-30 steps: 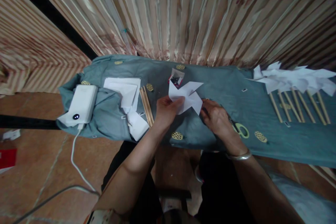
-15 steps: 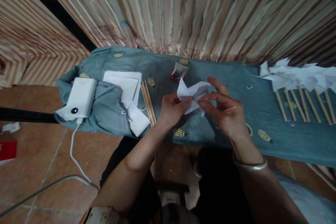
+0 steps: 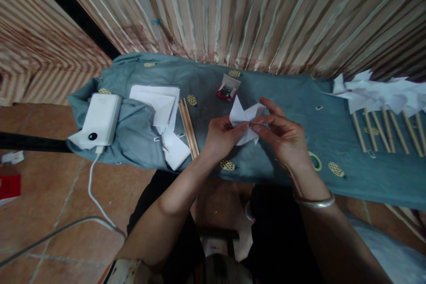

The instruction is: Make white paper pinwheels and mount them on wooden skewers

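Observation:
A white paper pinwheel (image 3: 245,117) is held up above the cloth between both hands. My left hand (image 3: 222,136) grips its left side, the thumb pressed toward the centre. At the middle, my right hand (image 3: 282,135) pinches with thumb and index finger, its other fingers raised. A small dark spot shows between the fingertips there; its kind is too small to tell. Just behind the pinwheel stands a small open red-and-white box (image 3: 229,88) with small dark metallic pieces inside.
Several wooden sticks (image 3: 188,128) lie left of my hands, beside white paper sheets (image 3: 169,108). Finished pinwheels on sticks (image 3: 382,93) lie in a row at right. A white power bank (image 3: 101,120) with a cable rests at left on the green cloth (image 3: 286,91).
The right fingertips have drawn closer in at the pinwheel's centre. The pinwheel has turned slightly and shifted a little to the right. The camera view has moved slightly.

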Demonstrator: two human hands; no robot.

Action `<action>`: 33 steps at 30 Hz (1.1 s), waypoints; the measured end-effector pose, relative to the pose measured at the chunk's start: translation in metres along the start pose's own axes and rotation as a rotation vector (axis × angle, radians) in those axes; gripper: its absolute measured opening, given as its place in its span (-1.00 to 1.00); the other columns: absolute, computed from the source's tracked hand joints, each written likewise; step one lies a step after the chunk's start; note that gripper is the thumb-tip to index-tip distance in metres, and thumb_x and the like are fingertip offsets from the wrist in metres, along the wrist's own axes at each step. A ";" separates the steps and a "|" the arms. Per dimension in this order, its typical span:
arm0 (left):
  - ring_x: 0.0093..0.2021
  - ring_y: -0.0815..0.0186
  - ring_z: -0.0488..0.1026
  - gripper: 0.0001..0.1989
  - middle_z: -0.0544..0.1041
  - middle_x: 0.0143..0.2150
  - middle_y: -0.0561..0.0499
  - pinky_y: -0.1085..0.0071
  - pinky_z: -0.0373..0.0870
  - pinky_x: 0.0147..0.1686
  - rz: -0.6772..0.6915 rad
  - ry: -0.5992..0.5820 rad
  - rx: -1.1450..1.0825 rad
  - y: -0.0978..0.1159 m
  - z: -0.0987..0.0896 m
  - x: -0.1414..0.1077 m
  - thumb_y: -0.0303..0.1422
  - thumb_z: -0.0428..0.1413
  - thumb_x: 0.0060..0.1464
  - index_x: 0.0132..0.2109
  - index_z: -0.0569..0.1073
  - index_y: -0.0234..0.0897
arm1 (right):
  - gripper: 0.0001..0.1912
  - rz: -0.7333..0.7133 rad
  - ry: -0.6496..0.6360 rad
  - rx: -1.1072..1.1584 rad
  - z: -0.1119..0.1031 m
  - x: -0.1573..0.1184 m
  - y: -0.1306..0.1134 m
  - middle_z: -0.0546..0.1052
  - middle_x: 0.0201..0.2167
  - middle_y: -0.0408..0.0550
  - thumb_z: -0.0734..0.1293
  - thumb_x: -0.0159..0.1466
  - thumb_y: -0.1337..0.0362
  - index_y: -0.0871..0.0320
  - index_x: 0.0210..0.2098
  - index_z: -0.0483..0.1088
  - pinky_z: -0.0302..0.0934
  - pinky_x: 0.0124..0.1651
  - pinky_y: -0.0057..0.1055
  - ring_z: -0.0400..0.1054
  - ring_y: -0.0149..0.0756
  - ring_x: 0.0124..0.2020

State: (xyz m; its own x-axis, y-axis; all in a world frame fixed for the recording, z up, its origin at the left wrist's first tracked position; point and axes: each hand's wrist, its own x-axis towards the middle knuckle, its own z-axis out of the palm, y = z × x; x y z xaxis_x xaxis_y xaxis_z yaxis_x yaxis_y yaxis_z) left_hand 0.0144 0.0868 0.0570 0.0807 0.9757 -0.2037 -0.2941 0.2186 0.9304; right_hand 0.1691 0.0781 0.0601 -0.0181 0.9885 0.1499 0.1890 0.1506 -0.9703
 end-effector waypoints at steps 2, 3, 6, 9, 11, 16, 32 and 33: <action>-0.50 0.42 0.43 -0.97 0.57 -0.49 0.06 0.50 0.33 -0.46 -0.001 0.007 -0.002 0.000 0.000 0.000 -0.43 0.28 -0.08 -0.42 0.61 -0.31 | -0.94 0.006 0.007 0.020 0.000 0.000 0.001 0.39 0.26 -0.12 0.45 0.13 0.30 0.03 -0.36 0.54 0.15 0.31 -0.01 0.21 -0.04 0.32; -0.50 0.42 0.43 -0.97 0.57 -0.49 0.06 0.50 0.33 -0.46 -0.001 0.012 -0.002 0.000 0.000 0.000 -0.44 0.29 -0.09 -0.42 0.61 -0.31 | -0.94 0.004 0.010 0.019 0.000 0.001 0.001 0.39 0.25 -0.11 0.45 0.13 0.30 0.03 -0.36 0.54 0.14 0.32 -0.01 0.21 -0.05 0.32; -0.50 0.42 0.43 -0.98 0.57 -0.50 0.05 0.50 0.34 -0.47 -0.005 0.020 -0.001 0.001 0.000 0.000 -0.44 0.29 -0.09 -0.43 0.61 -0.31 | -0.95 0.008 0.014 0.012 0.000 0.001 0.000 0.41 0.24 -0.11 0.46 0.13 0.28 0.03 -0.37 0.53 0.14 0.32 -0.02 0.21 -0.05 0.32; -0.51 0.42 0.43 -0.98 0.58 -0.49 0.05 0.49 0.34 -0.47 -0.012 0.012 -0.019 0.001 0.001 0.000 -0.45 0.29 -0.09 -0.43 0.61 -0.30 | -0.95 0.017 0.009 0.035 0.001 0.001 0.000 0.41 0.24 -0.10 0.46 0.13 0.27 0.03 -0.38 0.53 0.16 0.31 -0.03 0.21 -0.06 0.33; -0.51 0.43 0.43 -0.99 0.58 -0.50 0.06 0.50 0.34 -0.47 -0.010 0.008 -0.031 0.001 0.001 0.000 -0.45 0.29 -0.09 -0.43 0.61 -0.30 | -0.95 0.017 0.007 0.056 0.002 0.000 0.000 0.42 0.23 -0.10 0.46 0.14 0.27 0.03 -0.38 0.53 0.15 0.32 -0.04 0.21 -0.07 0.33; -0.50 0.43 0.43 -0.98 0.58 -0.51 0.07 0.50 0.34 -0.48 -0.006 0.029 -0.010 0.000 0.001 -0.001 -0.44 0.30 -0.10 -0.44 0.61 -0.28 | -0.95 0.040 0.010 0.041 0.001 0.001 0.002 0.41 0.24 -0.13 0.46 0.13 0.25 0.03 -0.38 0.53 0.18 0.29 -0.03 0.22 -0.07 0.31; -0.50 0.43 0.42 -0.99 0.56 -0.50 0.08 0.50 0.32 -0.45 0.010 0.030 0.004 0.000 0.003 -0.001 -0.48 0.28 -0.08 -0.43 0.60 -0.31 | -0.94 0.027 -0.017 -0.046 -0.002 0.000 0.003 0.38 0.26 -0.08 0.43 0.17 0.23 0.06 -0.36 0.51 0.20 0.28 -0.05 0.21 -0.03 0.32; -0.50 0.43 0.42 -0.98 0.56 -0.50 0.08 0.50 0.32 -0.45 0.020 0.036 0.020 -0.001 0.003 -0.001 -0.47 0.28 -0.09 -0.44 0.60 -0.31 | -0.93 0.024 -0.020 -0.064 -0.002 0.000 0.004 0.38 0.27 -0.08 0.42 0.17 0.22 0.06 -0.35 0.51 0.20 0.28 -0.07 0.21 -0.04 0.32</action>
State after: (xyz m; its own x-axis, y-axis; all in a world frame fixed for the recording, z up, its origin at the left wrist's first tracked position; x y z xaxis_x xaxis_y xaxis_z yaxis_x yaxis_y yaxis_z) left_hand 0.0169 0.0856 0.0575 0.0402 0.9798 -0.1957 -0.2759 0.1991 0.9404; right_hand 0.1720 0.0787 0.0567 -0.0324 0.9920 0.1221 0.2516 0.1263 -0.9596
